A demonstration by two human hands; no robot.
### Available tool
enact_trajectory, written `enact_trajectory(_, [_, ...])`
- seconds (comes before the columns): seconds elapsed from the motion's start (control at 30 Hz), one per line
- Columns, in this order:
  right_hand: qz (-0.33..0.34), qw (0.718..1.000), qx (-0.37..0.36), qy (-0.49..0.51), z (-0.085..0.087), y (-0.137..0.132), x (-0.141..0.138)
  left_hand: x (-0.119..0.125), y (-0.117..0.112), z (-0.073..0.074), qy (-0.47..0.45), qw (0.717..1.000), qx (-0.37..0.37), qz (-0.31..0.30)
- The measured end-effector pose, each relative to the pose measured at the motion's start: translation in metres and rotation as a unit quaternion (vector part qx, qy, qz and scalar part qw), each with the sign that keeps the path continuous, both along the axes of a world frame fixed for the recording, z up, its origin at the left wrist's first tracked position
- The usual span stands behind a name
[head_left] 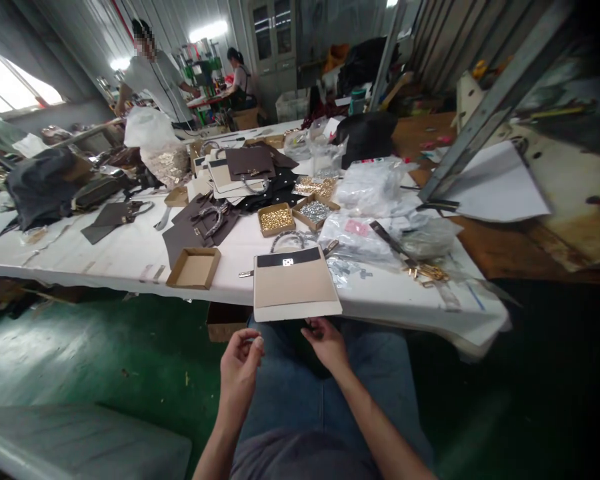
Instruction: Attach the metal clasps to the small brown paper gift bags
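Note:
A beige bag panel [295, 285] with a dark top band and a metal clasp lies at the near edge of the white table [130, 250], overhanging it. My right hand [326, 341] reaches up under its lower edge, fingers curled against the panel's rim. Held below the table over my lap, my left hand [240, 367] has its fingertips pinched together; whether anything small is in them I cannot make out. Behind the panel lie metal handle rings [293, 239].
An empty cardboard tray [194, 268] sits left of the panel. Small boxes of gold [276, 219] and silver [316, 211] fittings, plastic bags [375, 190], brown bag pieces [200, 227] and stacked panels [240, 175] cover the table. Two people [153, 77] work far back. Green floor lies below.

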State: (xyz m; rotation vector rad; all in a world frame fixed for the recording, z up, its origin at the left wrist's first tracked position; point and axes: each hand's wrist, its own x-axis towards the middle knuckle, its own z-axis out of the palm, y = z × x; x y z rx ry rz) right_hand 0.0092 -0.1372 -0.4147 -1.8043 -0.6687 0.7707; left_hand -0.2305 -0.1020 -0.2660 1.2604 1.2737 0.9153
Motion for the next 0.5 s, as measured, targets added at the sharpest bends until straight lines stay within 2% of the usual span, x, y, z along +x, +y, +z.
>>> enact_trajectory(0.1, [0.029, 0.999, -0.013, -0.016, 0.001, 0.026, -0.003, 0.011, -0.022, -0.01, -0.014, 0.999, -0.025, -0.037])
enact_trajectory(0.2, [0.071, 0.997, -0.011, -0.014, 0.005, 0.028, -0.007, 0.015, -0.039, -0.015, -0.006, 0.994, -0.032, -0.106])
enact_trajectory(0.3, [0.106, 0.994, -0.003, 0.0, 0.011, 0.0, -0.016, 0.014, -0.052, -0.013, 0.035, 0.983, -0.009, -0.178])
enact_trajectory(0.37, [0.117, 0.993, 0.0, 0.017, 0.017, -0.026, -0.022, 0.019, -0.058, -0.01, 0.051, 0.98, 0.006, -0.19])
enact_trajectory(0.43, [0.09, 0.994, 0.005, 0.055, 0.028, -0.047, -0.027, 0.028, -0.06, -0.007, 0.034, 0.982, 0.018, -0.185])
enact_trajectory(0.5, [0.047, 0.989, 0.016, 0.141, 0.046, -0.059, -0.032, 0.042, -0.059, -0.001, -0.002, 0.981, 0.04, -0.188])
